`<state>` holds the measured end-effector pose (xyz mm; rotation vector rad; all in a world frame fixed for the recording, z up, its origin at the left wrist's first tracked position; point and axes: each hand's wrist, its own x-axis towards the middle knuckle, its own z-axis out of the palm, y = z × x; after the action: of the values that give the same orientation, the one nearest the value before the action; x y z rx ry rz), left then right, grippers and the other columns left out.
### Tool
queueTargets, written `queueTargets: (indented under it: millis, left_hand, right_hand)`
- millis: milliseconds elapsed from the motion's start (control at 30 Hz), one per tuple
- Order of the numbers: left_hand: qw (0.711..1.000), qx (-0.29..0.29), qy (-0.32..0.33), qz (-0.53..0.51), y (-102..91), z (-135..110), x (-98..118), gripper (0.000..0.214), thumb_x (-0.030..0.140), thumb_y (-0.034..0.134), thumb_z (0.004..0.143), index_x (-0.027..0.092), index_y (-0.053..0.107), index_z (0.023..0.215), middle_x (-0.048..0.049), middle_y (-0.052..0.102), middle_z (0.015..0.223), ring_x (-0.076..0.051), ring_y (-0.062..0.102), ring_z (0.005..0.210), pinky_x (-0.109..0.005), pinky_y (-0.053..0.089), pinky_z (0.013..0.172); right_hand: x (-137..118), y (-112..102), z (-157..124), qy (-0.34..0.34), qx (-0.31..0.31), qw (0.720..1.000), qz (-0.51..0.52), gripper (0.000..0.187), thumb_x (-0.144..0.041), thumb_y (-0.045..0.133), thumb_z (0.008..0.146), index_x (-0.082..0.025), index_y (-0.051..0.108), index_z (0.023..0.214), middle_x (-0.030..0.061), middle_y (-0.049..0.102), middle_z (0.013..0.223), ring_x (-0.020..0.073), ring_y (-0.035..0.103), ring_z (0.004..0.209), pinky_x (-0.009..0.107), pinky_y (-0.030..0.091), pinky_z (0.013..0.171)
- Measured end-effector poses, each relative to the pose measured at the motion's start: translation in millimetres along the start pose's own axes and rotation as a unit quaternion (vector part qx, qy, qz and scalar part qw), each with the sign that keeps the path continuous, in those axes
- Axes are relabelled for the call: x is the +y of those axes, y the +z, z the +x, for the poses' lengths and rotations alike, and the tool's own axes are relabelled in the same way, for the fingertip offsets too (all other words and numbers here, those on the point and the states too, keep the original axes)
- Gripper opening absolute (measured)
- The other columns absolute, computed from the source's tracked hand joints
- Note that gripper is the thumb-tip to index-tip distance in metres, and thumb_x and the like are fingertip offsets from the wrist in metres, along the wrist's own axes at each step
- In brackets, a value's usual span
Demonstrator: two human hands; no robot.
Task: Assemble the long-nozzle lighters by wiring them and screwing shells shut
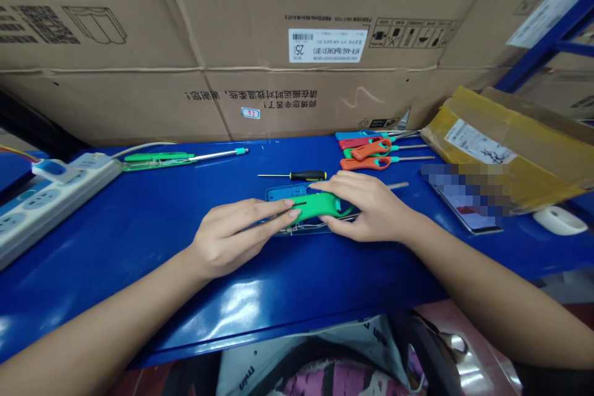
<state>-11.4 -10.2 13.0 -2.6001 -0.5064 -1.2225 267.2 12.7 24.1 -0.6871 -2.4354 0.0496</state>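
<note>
1. Hidden: the green shell [318, 205] is mostly covered. Its right end is inside the right hand [366, 207], and its left tip is under the left hand [232, 235] fingertips. A blue tray [283, 193] lies under it w/ only the edges showing. There is a thin dark sliver at the left fingers, can't tell what it is.
2. Grip: the right grip is closed round the shell, fingers over and thumb under. The left grip is pinched shut on the shell's left end.
3. Shell sits mid-table [139, 229], just above the tray.
4. A metal rod [398, 185] pokes out behind the right hand, its near end hidden.
5. Around: screwdriver [301, 176] just behind the tray; stack of long-nose lighters [371, 151] back right; a lone green lighter [160, 159] back left; power strip [41, 198] far left, cut off by the frame.
6. Right side: taped parcel [505, 142], blurred phone [464, 195], white mouse [559, 219].
7. Writing: cardboard boxes [232, 43] form the back wall. The white label [327, 44] is upside down and reads "25"; the small sticker [250, 112] reads "32". Other print is too small to read.
</note>
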Motion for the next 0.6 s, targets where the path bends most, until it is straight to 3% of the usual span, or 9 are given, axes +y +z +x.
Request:
queueTargets:
  millis: [200, 300, 500, 600]
  left_hand:
    - [0.999, -0.01, 0.022, -0.032, 0.4, -1.2, -2.1, 0.036, 0.002, 0.07, 0.086, 0.011, 0.068, 0.121, -0.0115, 0.072, 0.12, -0.019, 0.072, 0.098, -0.031, 0.063, 0.084]
    - [0.999, -0.021, 0.027, -0.031, 3.2, -0.9, -5.9, 0.034, 0.003, 0.071, 0.086, 0.013, 0.07, 0.118, -0.012, 0.072, 0.121, -0.019, 0.073, 0.096, -0.031, 0.063, 0.081]
    - [0.997, -0.063, -0.026, -0.04, 7.4, -2.8, -12.1, 0.036, 0.004, 0.07, 0.085, 0.017, 0.07, 0.118, -0.0097, 0.074, 0.119, -0.019, 0.074, 0.098, -0.031, 0.062, 0.081]
    - [0.995, -0.064, -0.043, -0.056, 8.6, -1.8, -12.7, 0.037, 0.008, 0.071, 0.086, 0.019, 0.068, 0.121, -0.0093, 0.074, 0.118, -0.019, 0.073, 0.097, -0.032, 0.062, 0.082]
  right_hand:
    - [2.0, -2.1, 1.7, 0.016, -0.001, 1.0, 0.022, 0.023, -0.031, 0.067, 0.088, -0.018, 0.059, 0.104, 0.0068, 0.069, 0.095, 0.0203, 0.062, 0.082, 0.034, 0.049, 0.072]
    - [7.5, -4.7, 2.8, -0.001, -0.003, 1.0, -0.002, 0.021, -0.032, 0.065, 0.09, -0.017, 0.059, 0.103, 0.0072, 0.068, 0.094, 0.0216, 0.061, 0.083, 0.036, 0.048, 0.077]
    - [24.0, -14.2, 1.3, 0.01, -0.052, 0.997, -0.048, 0.02, -0.034, 0.064, 0.093, -0.018, 0.059, 0.106, 0.0092, 0.068, 0.102, 0.0243, 0.06, 0.092, 0.038, 0.045, 0.083]
    - [26.7, -14.5, 0.4, -0.006, -0.032, 0.996, -0.082, 0.015, -0.028, 0.064, 0.092, -0.019, 0.059, 0.103, 0.0092, 0.068, 0.103, 0.0251, 0.06, 0.094, 0.039, 0.043, 0.082]
